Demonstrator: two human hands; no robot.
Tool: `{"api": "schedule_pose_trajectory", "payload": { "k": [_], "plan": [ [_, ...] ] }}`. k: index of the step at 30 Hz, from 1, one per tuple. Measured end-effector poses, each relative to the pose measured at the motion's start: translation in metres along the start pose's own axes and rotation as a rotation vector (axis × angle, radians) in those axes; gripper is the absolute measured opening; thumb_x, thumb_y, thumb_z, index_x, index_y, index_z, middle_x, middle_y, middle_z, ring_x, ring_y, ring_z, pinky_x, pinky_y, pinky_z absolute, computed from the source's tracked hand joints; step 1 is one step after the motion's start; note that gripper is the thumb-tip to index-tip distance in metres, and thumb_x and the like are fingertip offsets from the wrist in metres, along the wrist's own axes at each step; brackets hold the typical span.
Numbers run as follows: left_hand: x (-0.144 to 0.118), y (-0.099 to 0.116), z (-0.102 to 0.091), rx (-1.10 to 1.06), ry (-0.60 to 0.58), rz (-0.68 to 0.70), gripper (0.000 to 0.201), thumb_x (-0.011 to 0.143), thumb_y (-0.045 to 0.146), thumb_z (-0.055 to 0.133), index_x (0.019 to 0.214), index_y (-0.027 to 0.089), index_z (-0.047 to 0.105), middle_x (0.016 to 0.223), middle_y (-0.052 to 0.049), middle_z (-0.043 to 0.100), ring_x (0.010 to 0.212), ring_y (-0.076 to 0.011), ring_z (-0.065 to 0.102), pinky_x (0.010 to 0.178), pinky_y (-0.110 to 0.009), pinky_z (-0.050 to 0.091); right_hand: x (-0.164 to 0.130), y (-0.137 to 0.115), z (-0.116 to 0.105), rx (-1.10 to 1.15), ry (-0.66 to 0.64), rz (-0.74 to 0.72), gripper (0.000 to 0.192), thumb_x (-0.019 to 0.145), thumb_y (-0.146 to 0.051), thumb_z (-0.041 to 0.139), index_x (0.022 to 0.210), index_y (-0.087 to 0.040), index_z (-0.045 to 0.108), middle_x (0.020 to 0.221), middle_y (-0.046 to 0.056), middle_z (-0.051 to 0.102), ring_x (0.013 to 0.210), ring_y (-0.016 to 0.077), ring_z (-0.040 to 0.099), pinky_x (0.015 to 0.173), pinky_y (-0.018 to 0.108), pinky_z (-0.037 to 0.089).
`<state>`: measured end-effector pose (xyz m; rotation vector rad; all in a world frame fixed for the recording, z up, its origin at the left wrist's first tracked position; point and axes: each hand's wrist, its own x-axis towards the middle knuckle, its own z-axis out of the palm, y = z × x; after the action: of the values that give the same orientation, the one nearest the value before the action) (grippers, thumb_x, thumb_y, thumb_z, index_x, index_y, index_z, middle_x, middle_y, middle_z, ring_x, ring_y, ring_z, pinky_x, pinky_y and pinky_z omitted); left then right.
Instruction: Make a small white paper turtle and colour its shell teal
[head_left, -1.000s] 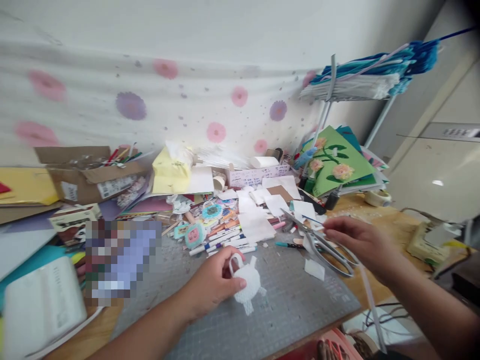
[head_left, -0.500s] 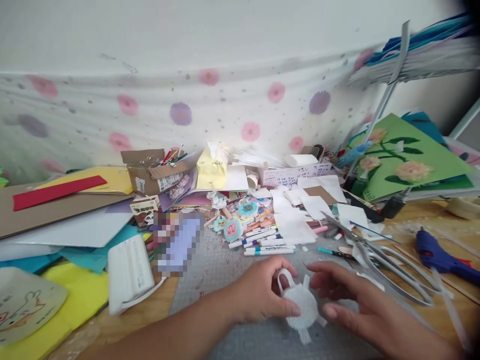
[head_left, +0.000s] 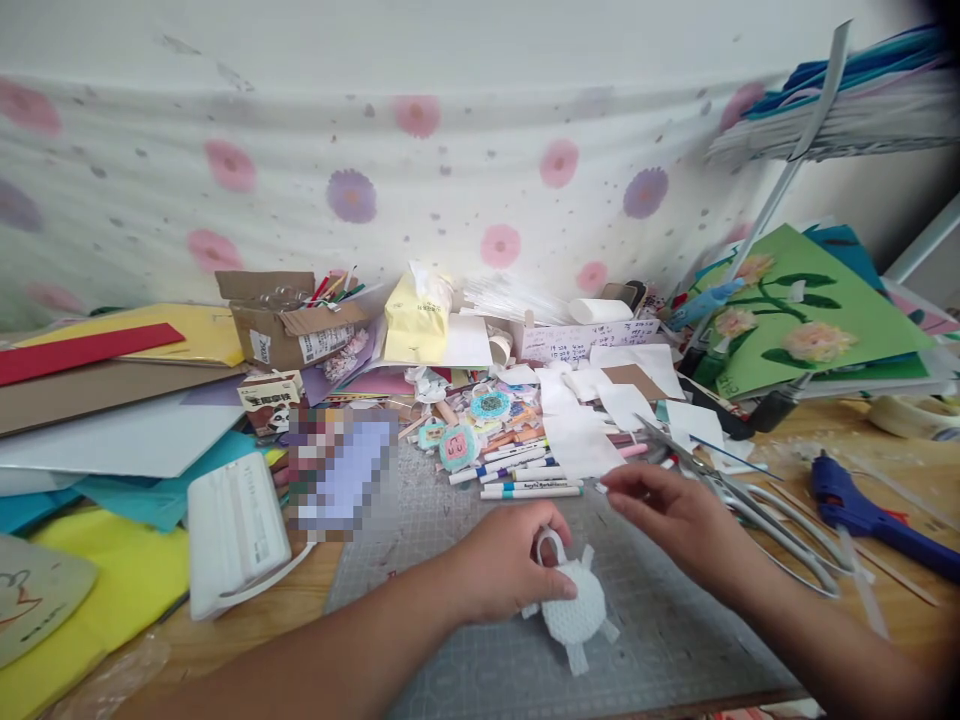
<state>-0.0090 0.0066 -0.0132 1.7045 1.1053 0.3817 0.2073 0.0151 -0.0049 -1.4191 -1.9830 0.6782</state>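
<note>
Cluttered desk: cardboard box [head_left: 289,325] holds pens; left hand [head_left: 501,560] grips white cutout [head_left: 574,605]; right hand [head_left: 667,510] open.

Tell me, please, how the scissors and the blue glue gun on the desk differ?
The scissors are grey metal with long thin looped handles; the glue gun is chunky blue plastic. The scissors lie close beside the right hand; the glue gun lies farther right, away from it. Both rest untouched on the wooden desk.

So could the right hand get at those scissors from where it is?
Probably yes. The right hand hovers open above the mat, and the scissors lie just beside it on the table, uncovered, with nothing between them. The left hand is busy holding the white cutout.
</note>
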Motion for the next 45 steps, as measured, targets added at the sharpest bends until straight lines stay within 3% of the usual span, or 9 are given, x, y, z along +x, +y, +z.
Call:
{"api": "schedule_pose_trajectory", "payload": {
  "k": [4, 9, 14, 18, 24, 27, 33, 38, 45],
  "plan": [
    [0.001, -0.002, 0.0, 0.089, 0.022, 0.029, 0.03, 0.061, 0.024, 0.07, 0.089, 0.021, 0.06, 0.071, 0.005, 0.056, 0.061, -0.0118, 0.05, 0.053, -0.022, 0.035, 0.031, -0.006, 0.002, -0.231, -0.022, -0.22, 0.014, 0.086, -0.022, 0.051, 0.083, -0.018, 0.065, 0.085, 0.005, 0.068, 0.079, 0.0184, 0.062, 0.069, 0.028, 0.049],
    [0.001, -0.001, -0.003, 0.212, 0.045, 0.044, 0.031, 0.063, 0.033, 0.071, 0.091, 0.022, 0.06, 0.074, 0.003, 0.059, 0.066, -0.015, 0.054, 0.057, -0.024, 0.037, 0.069, -0.025, 0.033, -0.387, -0.153, -0.347, 0.018, 0.081, -0.011, 0.055, 0.089, -0.02, 0.069, 0.098, 0.008, 0.065, 0.096, 0.0227, 0.057, 0.082, 0.034, 0.044],
    [-0.001, 0.004, -0.002, 0.399, 0.203, 0.146, 0.024, 0.07, 0.033, 0.066, 0.091, 0.022, 0.063, 0.094, -0.002, 0.059, 0.086, -0.0195, 0.054, 0.073, -0.029, 0.04, 0.093, -0.023, 0.05, -0.58, -0.243, -0.344, 0.011, 0.085, -0.016, 0.056, 0.085, -0.016, 0.067, 0.091, 0.006, 0.064, 0.09, 0.0211, 0.059, 0.077, 0.036, 0.048],
    [0.0, 0.004, -0.004, 0.605, 0.34, 0.208, 0.007, 0.078, 0.023, 0.057, 0.082, 0.024, 0.063, 0.087, 0.002, 0.061, 0.082, -0.0138, 0.057, 0.071, -0.022, 0.042, 0.097, -0.014, 0.045, -0.723, -0.282, -0.31, 0.022, 0.09, -0.028, 0.054, 0.107, -0.015, 0.059, 0.108, 0.006, 0.061, 0.092, 0.0188, 0.061, 0.078, 0.039, 0.051],
    [0.013, -0.008, -0.041, 0.769, 0.567, 0.086, 0.018, 0.083, 0.016, 0.045, 0.087, 0.019, 0.062, 0.09, -0.006, 0.059, 0.087, -0.022, 0.055, 0.074, -0.033, 0.04, 0.095, -0.002, 0.032, -0.863, -0.25, -0.283, 0.024, 0.09, -0.028, 0.053, 0.111, -0.017, 0.058, 0.113, 0.007, 0.06, 0.094, 0.0192, 0.061, 0.08, 0.039, 0.051],
    [0.017, -0.014, -0.051, 0.846, 0.542, 0.066, 0.012, 0.079, 0.02, 0.053, 0.081, 0.021, 0.065, 0.086, -0.005, 0.06, 0.085, -0.0232, 0.055, 0.074, -0.034, 0.04, 0.092, 0.003, 0.025, -0.893, -0.213, -0.276, 0.02, 0.09, -0.028, 0.054, 0.106, -0.016, 0.06, 0.108, 0.007, 0.061, 0.094, 0.0194, 0.06, 0.08, 0.04, 0.05],
    [0.017, -0.017, -0.048, 0.961, 0.485, 0.049, 0.012, 0.078, 0.024, 0.056, 0.081, 0.023, 0.068, 0.086, -0.005, 0.062, 0.086, -0.0246, 0.056, 0.074, -0.036, 0.04, 0.074, 0.002, 0.007, -0.847, -0.118, -0.289, 0.015, 0.088, -0.021, 0.052, 0.09, -0.015, 0.066, 0.093, 0.011, 0.063, 0.092, 0.0261, 0.055, 0.077, 0.037, 0.042],
    [0.017, -0.014, -0.046, 1.038, 0.461, 0.031, 0.014, 0.079, 0.025, 0.054, 0.077, 0.023, 0.068, 0.084, -0.005, 0.063, 0.087, -0.0252, 0.055, 0.076, -0.037, 0.039, 0.052, -0.002, 0.007, -0.745, -0.186, -0.365, 0.015, 0.087, -0.022, 0.053, 0.081, -0.02, 0.067, 0.088, 0.005, 0.063, 0.086, 0.0207, 0.054, 0.076, 0.031, 0.039],
    [0.017, -0.016, -0.045, 1.089, 0.455, 0.009, 0.013, 0.08, 0.027, 0.054, 0.079, 0.023, 0.066, 0.089, -0.005, 0.061, 0.089, -0.0241, 0.055, 0.079, -0.036, 0.039, 0.047, 0.006, 0.013, -0.644, -0.216, -0.353, 0.009, 0.079, -0.018, 0.061, 0.086, -0.017, 0.066, 0.09, 0.008, 0.063, 0.088, 0.024, 0.053, 0.077, 0.035, 0.038]
  ]
}}
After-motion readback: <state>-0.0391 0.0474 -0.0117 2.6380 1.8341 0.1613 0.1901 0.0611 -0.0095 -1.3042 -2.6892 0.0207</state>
